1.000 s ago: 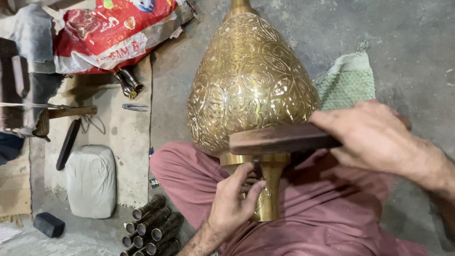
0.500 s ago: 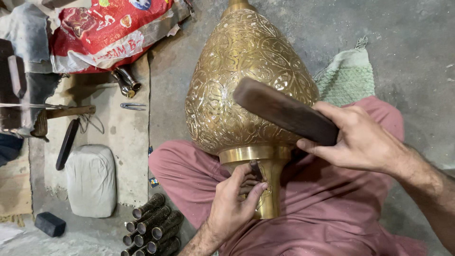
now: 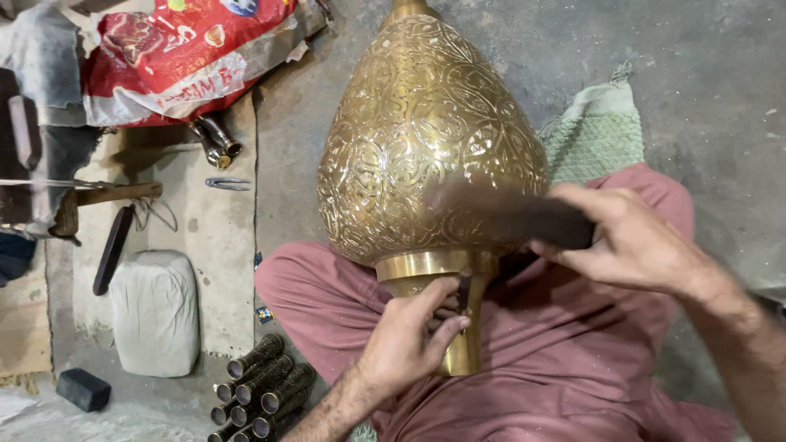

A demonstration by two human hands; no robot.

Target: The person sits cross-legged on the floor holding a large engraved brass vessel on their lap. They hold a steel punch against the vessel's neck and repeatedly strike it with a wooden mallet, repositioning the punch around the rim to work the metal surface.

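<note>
Head view, read from left to right. At far left a dark block (image 3: 83,389) and a pale wrapped bundle (image 3: 155,312) sit on the floor mat, with a dark flat bar (image 3: 113,250) lying just above the bundle. A red printed sack (image 3: 184,53) lies at top left, and small metal tweezers (image 3: 227,183) lie below it. A cluster of engraved brass tubes (image 3: 260,386) is stacked by the person's knee, within reach of the left side.

The left hand (image 3: 407,340) is closed about a small dark punch (image 3: 463,291), its tip set against the collar of the brass vessel (image 3: 426,139). Judged from the grip, the fingers also bear on the vessel's stem to steady it.

The vessel, large, pear-shaped and engraved all over, lies on its side with its narrow stem across the person's lap in pink cloth (image 3: 540,360) and its body out over the grey floor. The lap appears to serve as a cradle that keeps the round body from rolling.

The right hand (image 3: 626,241) is clamped on a dark wooden mallet (image 3: 508,217), which is blurred and crosses the vessel's lower body above the punch. A green woven cloth (image 3: 598,131) lies on the floor just beside the vessel on the right.
</note>
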